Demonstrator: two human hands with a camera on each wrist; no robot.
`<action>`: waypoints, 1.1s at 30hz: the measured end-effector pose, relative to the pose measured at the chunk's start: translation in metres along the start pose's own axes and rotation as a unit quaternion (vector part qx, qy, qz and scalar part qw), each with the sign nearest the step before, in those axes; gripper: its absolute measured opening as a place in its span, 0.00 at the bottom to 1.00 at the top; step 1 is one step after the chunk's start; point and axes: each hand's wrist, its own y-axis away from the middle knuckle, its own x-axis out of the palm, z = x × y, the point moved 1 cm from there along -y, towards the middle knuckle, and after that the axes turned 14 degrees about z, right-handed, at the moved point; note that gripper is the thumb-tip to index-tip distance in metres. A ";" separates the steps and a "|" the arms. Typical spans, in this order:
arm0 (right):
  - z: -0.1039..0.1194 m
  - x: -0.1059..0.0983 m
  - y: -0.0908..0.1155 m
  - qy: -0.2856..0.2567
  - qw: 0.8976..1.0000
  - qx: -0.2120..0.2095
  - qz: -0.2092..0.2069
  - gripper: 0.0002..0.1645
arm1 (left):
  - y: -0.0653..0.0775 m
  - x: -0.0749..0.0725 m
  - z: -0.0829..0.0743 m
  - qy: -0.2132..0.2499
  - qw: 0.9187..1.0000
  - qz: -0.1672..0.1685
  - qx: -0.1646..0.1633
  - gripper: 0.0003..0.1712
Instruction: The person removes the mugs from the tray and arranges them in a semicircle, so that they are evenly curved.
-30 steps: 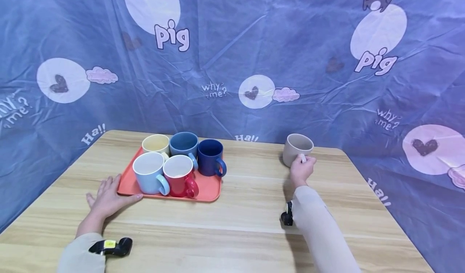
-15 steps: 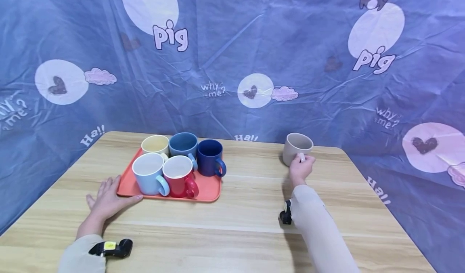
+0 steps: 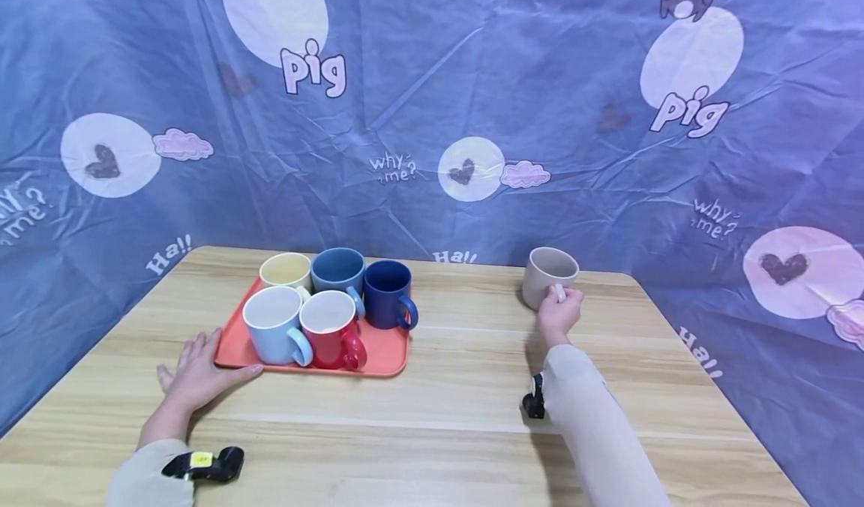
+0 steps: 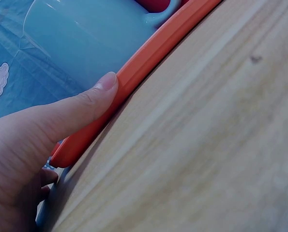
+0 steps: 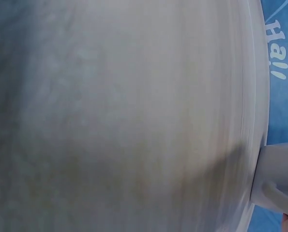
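Note:
My right hand [image 3: 560, 316] pinches the handle of a grey mug [image 3: 541, 280], which stands upright on the table at the back right. In the right wrist view only part of the grey mug [image 5: 277, 169] shows at the right edge. My left hand [image 3: 199, 376] lies spread at the near left corner of an orange tray [image 3: 385, 357]. Its thumb [image 4: 102, 89] touches the front rim in the left wrist view. On the tray stand a light blue mug [image 3: 270, 334], a red mug [image 3: 327, 338], a cream mug [image 3: 283, 273], a teal-blue mug [image 3: 336, 273] and a navy mug [image 3: 385, 301].
The wooden table [image 3: 432, 439] ends at the back against a blue printed curtain [image 3: 405, 79], which also runs along both sides. A black wrist camera [image 3: 209, 465] is on the left sleeve, another black camera [image 3: 535, 398] on the right.
The head view has shifted slightly. Both hands, the grey mug and the tray keep their places, with the right hand still on the mug's handle.

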 end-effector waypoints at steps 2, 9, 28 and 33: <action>0.000 -0.001 0.000 0.006 1.000 0.003 0.005 0.13 | 0.000 0.000 0.000 0.001 1.000 -0.001 0.001 0.66; 0.007 -0.007 0.006 0.054 0.998 0.014 0.022 0.20 | 0.001 0.001 0.000 0.001 1.000 -0.006 0.002 0.66; 0.025 -0.027 0.016 0.168 0.977 -0.005 0.129 0.55 | 0.001 0.000 -0.001 0.011 1.000 0.010 -0.010 0.67; 0.039 -0.023 0.024 0.130 0.981 -0.067 0.129 0.50 | 0.000 -0.001 -0.002 0.013 1.000 0.014 -0.010 0.67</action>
